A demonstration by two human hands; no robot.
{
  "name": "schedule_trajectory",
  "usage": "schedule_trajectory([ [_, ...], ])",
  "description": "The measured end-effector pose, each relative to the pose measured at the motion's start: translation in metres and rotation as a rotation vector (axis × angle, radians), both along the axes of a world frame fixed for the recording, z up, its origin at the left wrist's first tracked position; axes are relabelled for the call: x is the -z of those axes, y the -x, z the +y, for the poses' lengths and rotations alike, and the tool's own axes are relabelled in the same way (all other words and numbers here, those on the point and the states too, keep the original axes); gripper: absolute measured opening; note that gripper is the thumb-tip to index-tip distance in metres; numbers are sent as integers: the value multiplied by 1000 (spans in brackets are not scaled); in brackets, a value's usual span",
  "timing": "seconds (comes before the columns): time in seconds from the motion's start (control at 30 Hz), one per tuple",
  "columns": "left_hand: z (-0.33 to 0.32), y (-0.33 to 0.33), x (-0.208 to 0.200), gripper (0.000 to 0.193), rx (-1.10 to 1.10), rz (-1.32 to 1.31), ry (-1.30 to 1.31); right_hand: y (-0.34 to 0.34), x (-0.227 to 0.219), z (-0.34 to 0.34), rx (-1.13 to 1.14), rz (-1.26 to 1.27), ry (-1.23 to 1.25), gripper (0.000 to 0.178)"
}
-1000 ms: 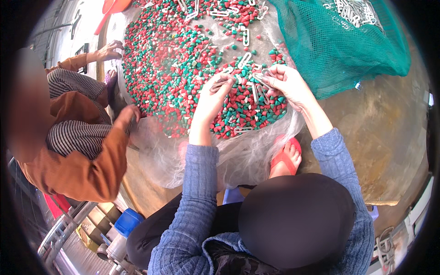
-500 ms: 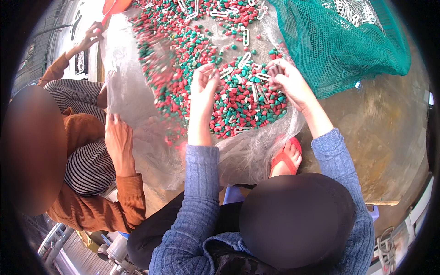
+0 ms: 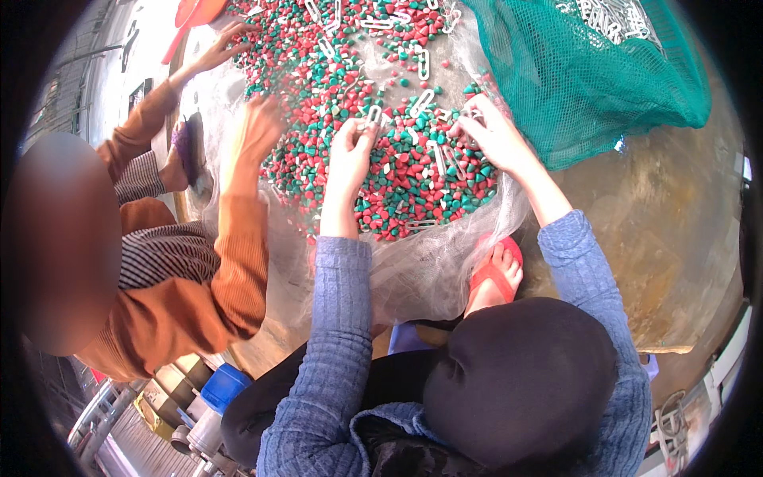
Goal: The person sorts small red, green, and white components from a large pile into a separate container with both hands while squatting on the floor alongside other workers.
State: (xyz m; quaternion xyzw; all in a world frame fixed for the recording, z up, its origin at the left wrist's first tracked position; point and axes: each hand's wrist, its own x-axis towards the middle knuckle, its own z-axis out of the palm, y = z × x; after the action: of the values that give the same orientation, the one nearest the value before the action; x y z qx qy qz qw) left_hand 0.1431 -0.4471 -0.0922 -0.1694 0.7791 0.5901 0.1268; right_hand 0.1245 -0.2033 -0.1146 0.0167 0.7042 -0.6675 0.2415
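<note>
Red, green and whitish cone-shaped pieces (image 3: 421,179) lie in a thick layer on a pale mesh sheet (image 3: 413,270), with oval white links scattered among them. My left hand (image 3: 347,163) is closed over the pile and pinches a white link (image 3: 373,114) that stands up from its fingertips. To its right, my right hand (image 3: 494,133) is closed too, thumb and fingers pressed together above the pile's right edge; what they hold is too small to name. Just below it, more white links (image 3: 439,159) rest on the cones.
On the left sits a person in orange sleeves (image 3: 238,254), one hand (image 3: 258,131) blurred over the pile and the other (image 3: 226,46) at its far edge. A green net (image 3: 588,103) with white links inside lies at the far right. A red-orange scoop (image 3: 195,14) is at the far left.
A white link now shows upright in my left hand. My right hand has shifted slightly left. The other person's hands have moved right, onto the pile, and the mesh edge there has shifted.
</note>
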Motion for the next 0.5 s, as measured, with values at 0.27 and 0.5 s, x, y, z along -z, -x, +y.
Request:
schedule_trajectory([
  [0.27, 2, -18, -17, 25, -75, -104, -190, -28, -40, -34, -359, 317, -777, 35],
  [0.5, 13, -27, -31, 29, -118, -94, -236, -11, -26, -14, -316, 76, -114, 20],
])
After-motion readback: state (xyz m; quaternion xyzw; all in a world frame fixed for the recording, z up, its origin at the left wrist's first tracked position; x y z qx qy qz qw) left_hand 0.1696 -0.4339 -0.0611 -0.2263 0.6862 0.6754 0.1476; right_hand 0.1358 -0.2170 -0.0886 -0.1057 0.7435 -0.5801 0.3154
